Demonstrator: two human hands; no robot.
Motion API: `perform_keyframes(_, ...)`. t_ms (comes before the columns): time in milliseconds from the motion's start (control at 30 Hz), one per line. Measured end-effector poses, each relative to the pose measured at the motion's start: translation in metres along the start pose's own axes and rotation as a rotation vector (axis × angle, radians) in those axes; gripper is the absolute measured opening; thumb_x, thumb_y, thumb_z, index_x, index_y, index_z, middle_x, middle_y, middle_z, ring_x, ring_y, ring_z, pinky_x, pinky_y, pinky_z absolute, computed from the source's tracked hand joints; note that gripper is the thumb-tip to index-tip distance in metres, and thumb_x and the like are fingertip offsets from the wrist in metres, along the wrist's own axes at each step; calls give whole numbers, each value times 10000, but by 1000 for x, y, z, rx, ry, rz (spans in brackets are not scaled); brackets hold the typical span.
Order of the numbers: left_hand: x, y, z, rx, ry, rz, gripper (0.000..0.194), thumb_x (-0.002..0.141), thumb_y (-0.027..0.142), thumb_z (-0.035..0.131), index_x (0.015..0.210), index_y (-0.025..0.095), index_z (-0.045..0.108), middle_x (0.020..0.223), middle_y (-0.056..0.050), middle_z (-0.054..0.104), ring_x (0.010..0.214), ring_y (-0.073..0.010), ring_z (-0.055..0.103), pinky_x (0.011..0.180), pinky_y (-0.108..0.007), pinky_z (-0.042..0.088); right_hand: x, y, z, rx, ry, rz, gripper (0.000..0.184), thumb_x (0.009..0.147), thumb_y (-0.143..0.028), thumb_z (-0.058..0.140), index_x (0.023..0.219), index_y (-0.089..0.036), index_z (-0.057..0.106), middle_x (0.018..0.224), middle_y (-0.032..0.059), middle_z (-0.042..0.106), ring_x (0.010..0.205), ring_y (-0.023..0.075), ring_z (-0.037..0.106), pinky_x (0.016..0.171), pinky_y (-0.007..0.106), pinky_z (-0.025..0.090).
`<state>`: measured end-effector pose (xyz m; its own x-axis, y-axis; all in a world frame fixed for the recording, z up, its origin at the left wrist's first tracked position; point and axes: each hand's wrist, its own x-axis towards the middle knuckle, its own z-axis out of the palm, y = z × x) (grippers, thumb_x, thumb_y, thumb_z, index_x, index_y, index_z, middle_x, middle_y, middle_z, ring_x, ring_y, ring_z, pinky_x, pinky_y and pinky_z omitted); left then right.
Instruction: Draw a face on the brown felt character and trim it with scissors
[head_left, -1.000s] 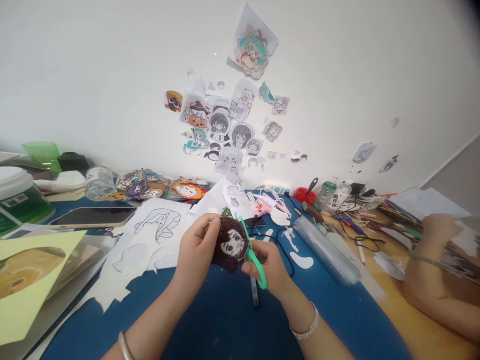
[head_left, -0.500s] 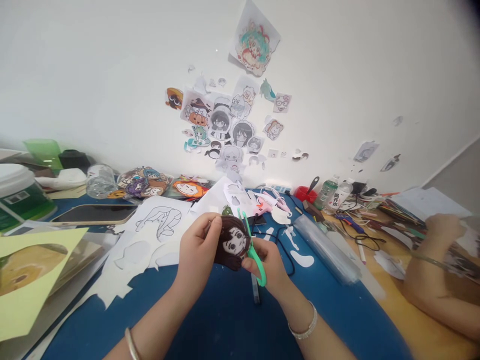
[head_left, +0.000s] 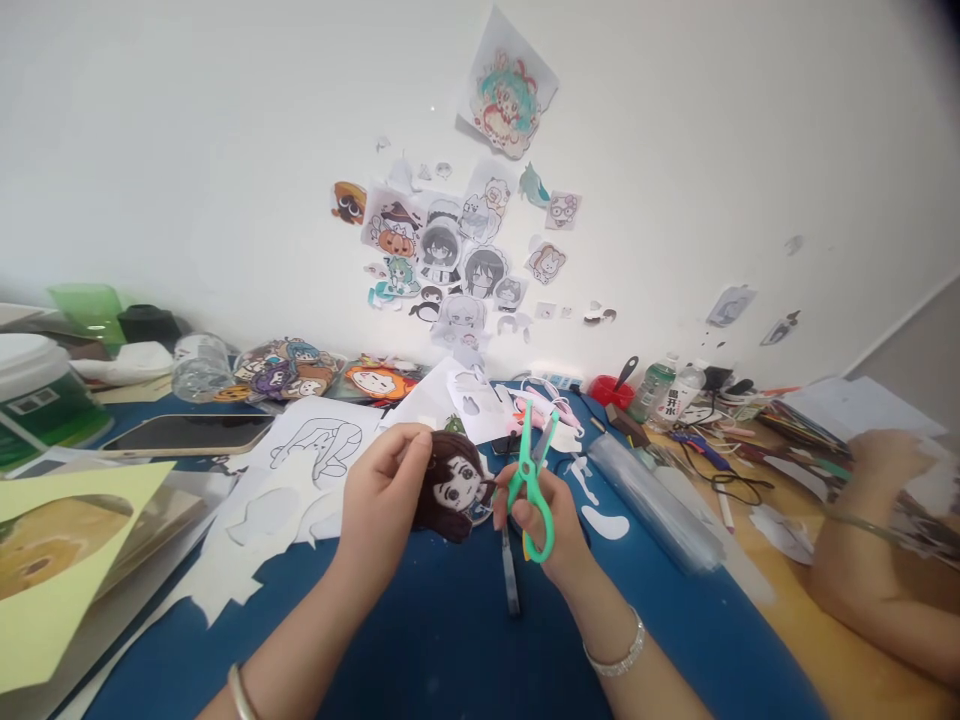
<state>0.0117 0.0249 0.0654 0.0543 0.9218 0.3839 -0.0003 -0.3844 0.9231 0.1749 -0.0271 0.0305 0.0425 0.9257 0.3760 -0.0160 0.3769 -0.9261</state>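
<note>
Between the thumb and fingers of my left hand (head_left: 386,495) is a cut-out cartoon figure (head_left: 452,487) with dark brown hair and a pale face. Green-handled scissors (head_left: 531,470) sit in my right hand (head_left: 555,510), their blades parted and pointing up, away from the figure. My right fingertips are close to the figure's right edge; whether they touch it I cannot tell. Under the right hand a slim grey-black tool (head_left: 511,580), perhaps a craft knife, lies on the blue table mat (head_left: 427,640).
Left are a line drawing (head_left: 319,445), paper scraps, a phone (head_left: 187,434) and a white-and-green tub (head_left: 41,400). On the right lie a clear plastic roll (head_left: 652,505), bottles (head_left: 679,392) and cables. Another person's arm (head_left: 862,560) rests at far right. Cut-out drawings (head_left: 461,255) cover the wall.
The scissors have moved right, off the figure's edge, and their blades are spread wider. My left hand has shifted slightly left with the figure.
</note>
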Motion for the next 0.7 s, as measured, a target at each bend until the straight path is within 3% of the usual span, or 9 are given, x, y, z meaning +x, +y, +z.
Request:
perform_keyframes(167, -1, 7, -3, 48, -67, 52, 178, 805, 339, 511, 680, 230, 576, 677, 48, 586, 645, -116, 505, 570, -195, 393, -2, 0, 2, 16, 18, 20, 400, 677, -498, 716, 860, -172, 572, 645, 12, 586, 613, 186, 625, 609, 309, 510)
perform_keyframes(333, 2, 6, -2, 38, -164, 12, 214, 809, 390, 505, 685, 229, 574, 672, 37, 596, 645, -127, 530, 551, -201, 411, -5, 6, 1, -17, -48, 36, 333, 728, -422, 698, 903, -173, 562, 693, 18, 607, 624, 179, 624, 639, 314, 505)
perform_keyframes(433, 4, 6, -4, 29, -193, -1, 233, 817, 407, 488, 688, 229, 563, 665, 39, 588, 645, -125, 535, 557, -200, 420, -5, 3, -1, -3, -113, 23, 425, 703, -516, 698, 901, -170, 552, 641, 8, 584, 559, 153, 569, 567, 283, 467)
perform_keyframes(600, 11, 11, -12, 75, -259, 21, 238, 808, 401, 488, 677, 219, 566, 639, 42, 554, 596, -112, 502, 524, -204, 393, -3, -14, -5, -217, -434, 50, 601, 686, -726, 559, 836, -146, 611, 625, 19, 543, 547, 131, 500, 542, 261, 427)
perform_keyframes(700, 16, 13, -17, 140, -318, 26, 234, 803, 397, 494, 680, 218, 584, 561, 55, 514, 509, -98, 442, 465, -207, 349, -3, -20, -7, -312, -511, 83, 638, 684, -759, 516, 834, -148, 623, 612, 12, 527, 544, 128, 489, 525, 246, 415)
